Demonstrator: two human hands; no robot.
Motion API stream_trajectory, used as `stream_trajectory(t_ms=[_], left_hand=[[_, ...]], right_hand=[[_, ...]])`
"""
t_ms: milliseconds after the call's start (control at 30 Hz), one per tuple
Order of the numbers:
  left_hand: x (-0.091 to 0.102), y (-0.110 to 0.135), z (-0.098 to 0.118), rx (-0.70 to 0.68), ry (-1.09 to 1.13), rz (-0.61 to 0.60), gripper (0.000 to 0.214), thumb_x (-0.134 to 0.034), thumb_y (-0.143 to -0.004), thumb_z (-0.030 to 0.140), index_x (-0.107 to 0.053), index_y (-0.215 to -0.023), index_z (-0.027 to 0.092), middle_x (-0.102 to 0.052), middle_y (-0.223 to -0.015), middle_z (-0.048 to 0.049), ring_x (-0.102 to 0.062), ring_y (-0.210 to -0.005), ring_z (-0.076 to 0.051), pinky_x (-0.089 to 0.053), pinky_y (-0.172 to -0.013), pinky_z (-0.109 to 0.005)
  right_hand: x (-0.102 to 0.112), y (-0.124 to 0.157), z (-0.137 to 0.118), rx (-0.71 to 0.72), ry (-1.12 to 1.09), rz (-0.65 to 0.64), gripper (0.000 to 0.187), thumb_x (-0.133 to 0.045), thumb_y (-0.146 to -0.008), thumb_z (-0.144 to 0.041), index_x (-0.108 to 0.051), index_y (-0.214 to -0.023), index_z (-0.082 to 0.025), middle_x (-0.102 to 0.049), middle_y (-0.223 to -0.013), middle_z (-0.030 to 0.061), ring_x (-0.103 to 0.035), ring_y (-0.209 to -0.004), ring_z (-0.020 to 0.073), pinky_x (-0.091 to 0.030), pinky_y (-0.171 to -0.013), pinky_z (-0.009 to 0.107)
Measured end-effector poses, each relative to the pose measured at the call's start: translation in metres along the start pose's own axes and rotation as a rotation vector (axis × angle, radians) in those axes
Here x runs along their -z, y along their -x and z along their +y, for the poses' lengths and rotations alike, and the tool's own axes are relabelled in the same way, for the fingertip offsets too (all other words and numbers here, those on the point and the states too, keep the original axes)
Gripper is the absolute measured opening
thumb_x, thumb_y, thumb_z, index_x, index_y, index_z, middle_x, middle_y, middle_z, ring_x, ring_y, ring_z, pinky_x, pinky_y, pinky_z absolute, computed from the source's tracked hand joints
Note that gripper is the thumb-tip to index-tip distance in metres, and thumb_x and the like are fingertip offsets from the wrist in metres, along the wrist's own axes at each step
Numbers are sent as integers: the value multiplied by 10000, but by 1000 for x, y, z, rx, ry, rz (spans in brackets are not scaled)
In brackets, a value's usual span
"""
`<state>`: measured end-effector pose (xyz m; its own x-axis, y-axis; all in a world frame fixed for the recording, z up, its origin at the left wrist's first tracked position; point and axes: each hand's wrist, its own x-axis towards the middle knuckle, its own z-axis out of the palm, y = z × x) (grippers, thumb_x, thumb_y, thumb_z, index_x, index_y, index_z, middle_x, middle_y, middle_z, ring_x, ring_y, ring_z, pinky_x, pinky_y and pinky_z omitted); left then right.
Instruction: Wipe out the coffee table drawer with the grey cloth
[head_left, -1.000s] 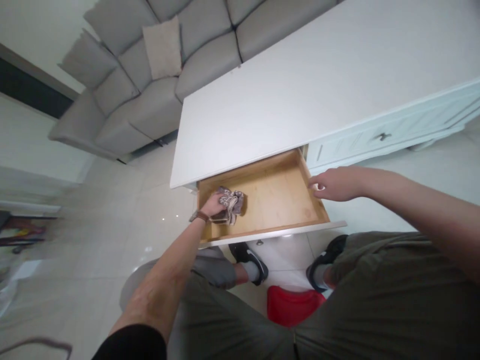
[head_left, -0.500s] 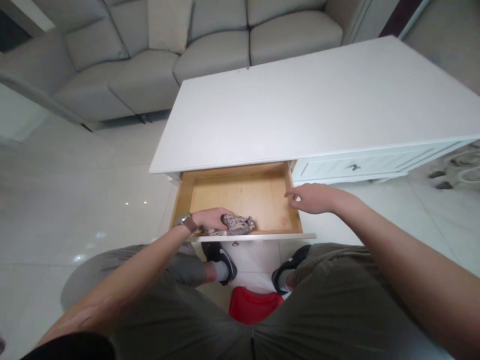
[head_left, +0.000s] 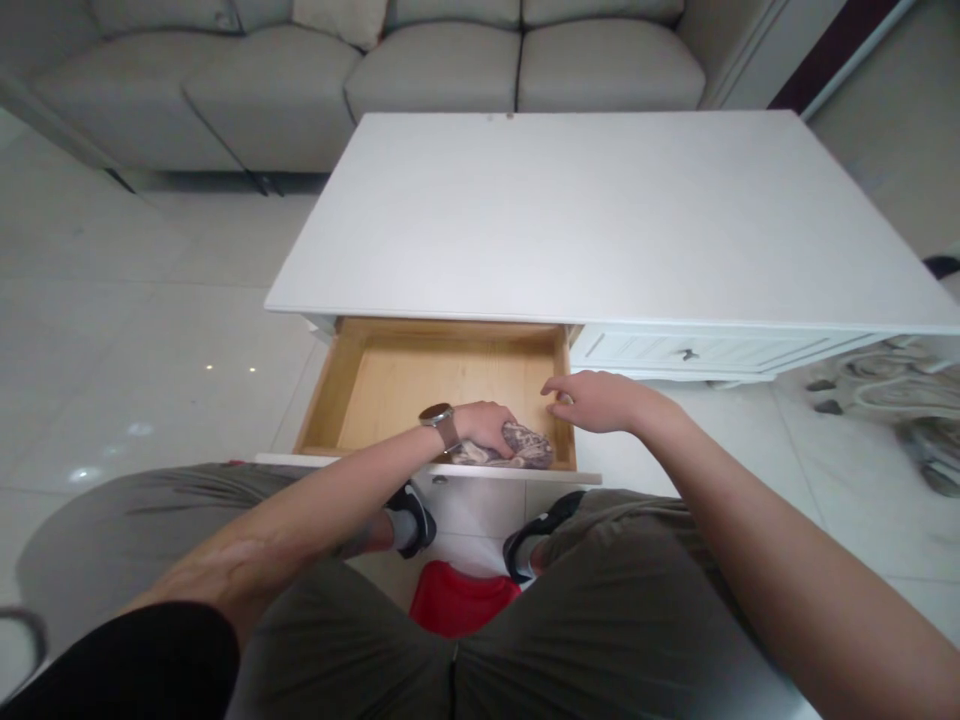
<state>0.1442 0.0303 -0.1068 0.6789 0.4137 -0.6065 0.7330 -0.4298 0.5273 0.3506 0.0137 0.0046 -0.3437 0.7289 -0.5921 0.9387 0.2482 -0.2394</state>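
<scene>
My left hand (head_left: 486, 428), with a watch on its wrist, is closed on a crumpled patterned cloth (head_left: 529, 447) in brown and white. It presses the cloth down near the front right corner of the pulled-out wooden drawer (head_left: 405, 385). Part of the cloth is hidden under my fingers. My right hand (head_left: 596, 400) hovers by the drawer's right side wall, fingers apart and curved, holding nothing. Whether its fingertips touch the wall I cannot tell.
The drawer belongs to a white coffee table (head_left: 585, 220), whose second drawer front (head_left: 675, 352) is shut. A grey sofa (head_left: 435, 75) stands behind. Between my feet lies a red plastic object (head_left: 461, 598). Grey items (head_left: 885, 380) lie on the floor at right.
My left hand has slid rightward along the drawer's front with the cloth. My right hand stays beside the right wall, still apart from the cloth. The camera view has shifted.
</scene>
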Motion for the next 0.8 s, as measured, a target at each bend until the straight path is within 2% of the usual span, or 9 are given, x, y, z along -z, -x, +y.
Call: stream_trajectory(t_ms=[100, 167, 233, 300, 400, 500, 633, 733, 800], left_hand=[[-5, -32, 38, -51, -139, 45, 508, -744, -700, 555, -764, -1106, 249, -796, -1036, -90, -718, -942, -278, -522, -831, -343], [-5, -44, 52, -60, -201, 65, 599, -770, -676, 556, -739, -1175, 226, -779, -1133, -129, -711, -1004, -308, -527, -860, -364], [-3, -47, 54, -40, -235, 35, 630, -788, -654, 561, -737, -1175, 212, -773, -1145, -146, -711, -1002, -318, -530, -853, -370], [-1, -39, 45, -40, -227, -12, 576, -783, -657, 549, -746, -1134, 227, -784, -1096, -124, -716, -959, -301, -529, -826, -359], [3, -13, 18, -76, -144, -22, 477, -780, -660, 474, -755, -1092, 274, -796, -1025, -55, -715, -896, -254, -514, -791, -322], [7, 22, -23, -36, -60, -4, 513, -795, -618, 374, -763, -1125, 301, -797, -999, -18, -705, -869, -235, -501, -780, -302], [13, 79, -90, 127, -85, -10, 638, -813, -492, 216, -774, -1119, 326, -793, -981, -7, -691, -881, -263, -495, -818, -324], [15, 124, -137, 309, -191, 19, 485, -760, -451, 120, -793, -908, 279, -777, -895, -36, -679, -868, -281, -485, -848, -348], [12, 149, -158, 349, -160, 96, 414, -740, -496, 128, -786, -882, 270, -770, -905, -41, -677, -856, -263, -476, -858, -341]], right_hand=[[1, -3, -1, 8, 9, -9, 521, -483, -954, -388, -606, -1439, -245, -701, -1343, 95, -646, -1235, 303, -501, -1001, 401], [1, -4, -2, 12, 9, -18, 534, -480, -950, -383, -600, -1445, -226, -705, -1333, 107, -650, -1222, 309, -501, -998, 413], [1, -4, -2, 14, 9, -21, 534, -473, -953, -387, -603, -1442, -214, -696, -1346, 116, -649, -1224, 310, -498, -1007, 418], [-1, -3, -1, 12, 9, -16, 522, -472, -957, -391, -613, -1428, -215, -686, -1362, 115, -645, -1233, 309, -493, -1021, 419], [-4, -3, 2, 9, -2, -5, 493, -474, -961, -383, -631, -1403, -232, -690, -1357, 104, -648, -1234, 298, -488, -1037, 411], [-8, -4, 5, 3, -12, -4, 475, -478, -965, -375, -637, -1393, -245, -701, -1340, 93, -654, -1227, 285, -484, -1049, 406], [-9, -4, 5, 15, 12, -10, 478, -466, -970, -375, -630, -1400, -246, -707, -1329, 87, -649, -1237, 286, -487, -1046, 409], [-7, -4, 1, 19, 15, -14, 488, -457, -969, -375, -626, -1406, -235, -707, -1327, 96, -656, -1224, 294, -494, -1034, 413], [-6, -4, -1, 20, 8, -14, 490, -460, -967, -377, -628, -1403, -228, -709, -1320, 105, -663, -1209, 298, -500, -1021, 415]])
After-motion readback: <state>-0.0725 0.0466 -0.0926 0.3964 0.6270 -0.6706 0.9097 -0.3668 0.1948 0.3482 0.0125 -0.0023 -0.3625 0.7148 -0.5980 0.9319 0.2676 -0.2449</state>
